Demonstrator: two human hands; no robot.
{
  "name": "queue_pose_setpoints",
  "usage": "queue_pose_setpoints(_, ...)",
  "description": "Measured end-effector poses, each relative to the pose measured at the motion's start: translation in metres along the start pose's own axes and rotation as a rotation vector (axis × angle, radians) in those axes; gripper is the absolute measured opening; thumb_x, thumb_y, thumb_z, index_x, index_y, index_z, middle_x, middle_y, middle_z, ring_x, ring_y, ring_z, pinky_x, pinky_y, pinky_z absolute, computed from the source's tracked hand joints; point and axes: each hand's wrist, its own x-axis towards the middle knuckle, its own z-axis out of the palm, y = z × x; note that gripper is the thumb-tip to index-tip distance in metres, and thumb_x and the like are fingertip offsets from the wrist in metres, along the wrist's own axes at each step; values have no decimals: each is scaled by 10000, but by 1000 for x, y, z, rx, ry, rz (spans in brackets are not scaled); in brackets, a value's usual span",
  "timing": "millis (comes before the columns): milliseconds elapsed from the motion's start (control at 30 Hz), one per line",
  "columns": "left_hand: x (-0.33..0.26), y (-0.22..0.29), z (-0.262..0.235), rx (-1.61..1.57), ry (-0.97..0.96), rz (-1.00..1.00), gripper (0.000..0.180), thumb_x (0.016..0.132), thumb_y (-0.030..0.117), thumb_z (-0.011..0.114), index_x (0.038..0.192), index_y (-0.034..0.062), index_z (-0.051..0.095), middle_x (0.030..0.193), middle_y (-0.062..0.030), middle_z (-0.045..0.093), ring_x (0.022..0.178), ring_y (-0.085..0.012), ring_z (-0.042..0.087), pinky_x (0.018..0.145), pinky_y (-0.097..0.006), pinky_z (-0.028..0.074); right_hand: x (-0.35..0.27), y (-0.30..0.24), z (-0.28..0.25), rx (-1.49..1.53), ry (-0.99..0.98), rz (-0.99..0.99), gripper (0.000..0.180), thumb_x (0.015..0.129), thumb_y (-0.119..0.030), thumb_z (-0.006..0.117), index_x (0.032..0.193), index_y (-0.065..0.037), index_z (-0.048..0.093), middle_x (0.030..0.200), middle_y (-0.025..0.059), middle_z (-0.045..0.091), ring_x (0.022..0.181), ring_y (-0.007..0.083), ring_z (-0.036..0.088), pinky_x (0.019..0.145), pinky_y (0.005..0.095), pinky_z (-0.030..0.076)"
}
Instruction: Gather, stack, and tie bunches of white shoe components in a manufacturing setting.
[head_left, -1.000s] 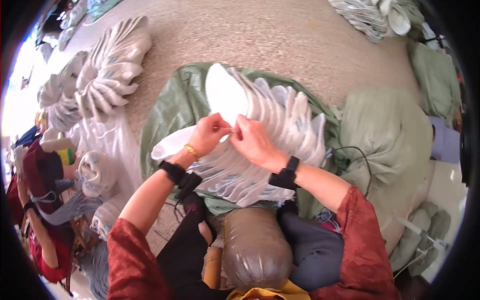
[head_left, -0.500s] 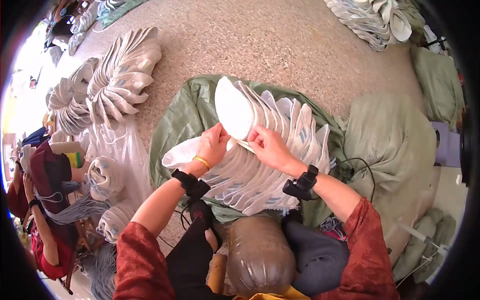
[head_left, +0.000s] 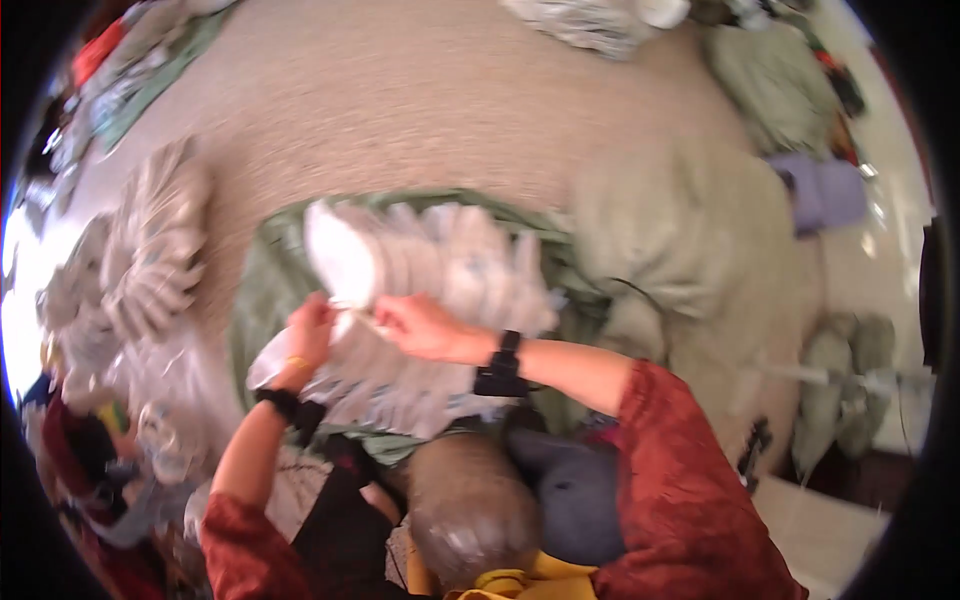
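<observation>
A fanned row of white, sole-shaped fabric pieces (head_left: 465, 255) with bluish marks lies on a green sheet (head_left: 265, 290) in front of me. A second row (head_left: 370, 385) sits nearer to me, below my hands. Where the two rows meet, my left hand (head_left: 313, 335) is closed at the left end of a thin pale strip (head_left: 362, 318). Across from it my right hand (head_left: 425, 328) pinches the same strip, palm down. Motion blur hides the fingertips and how the strip runs through the pieces.
A brown, plastic-wrapped roll (head_left: 470, 505) stands between my legs. To the right bulges a large pale green sack (head_left: 690, 230), with a purple bin (head_left: 820, 192) beyond it. More bundled pieces (head_left: 155, 240) lie at the left. Another person (head_left: 80, 450) sits at the left edge.
The whole view has swung to the right, so the pieces and my hands appear farther left and lower, and blurred. Both hands keep hold of the strip between the rows.
</observation>
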Motion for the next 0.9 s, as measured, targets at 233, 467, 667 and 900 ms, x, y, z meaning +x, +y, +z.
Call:
queue_pose_setpoints(233,-21,70,-51,136,-32,275,228,766,34,692,917,34,520,885,-143,572,724,-299,603,614,-373,500,-110,0,-97,-93,238,47,233,826,-108,624,1028,8,624,817,141,698,732,266,691,664,348,532)
queue_pose_setpoints(467,-63,110,-143,17,-136,180,117,830,79,644,837,10,550,672,-92,616,592,-171,615,586,-301,500,-294,21,-114,94,549,318,214,827,-120,635,996,13,645,749,132,690,681,231,683,650,335,528)
queue_pose_setpoints(667,-105,171,-178,-111,-174,175,129,870,94,631,831,24,531,702,-35,598,618,-103,591,582,-256,483,-438,48,-91,74,703,439,201,813,-104,640,982,3,658,729,116,679,665,198,673,628,318,519)
queue_pose_setpoints(900,-131,230,-194,-144,-195,208,128,893,108,628,836,48,530,724,-9,590,634,-79,549,578,-223,445,-472,20,-96,132,817,390,176,867,-71,610,1022,9,628,758,79,684,657,121,671,619,277,533)
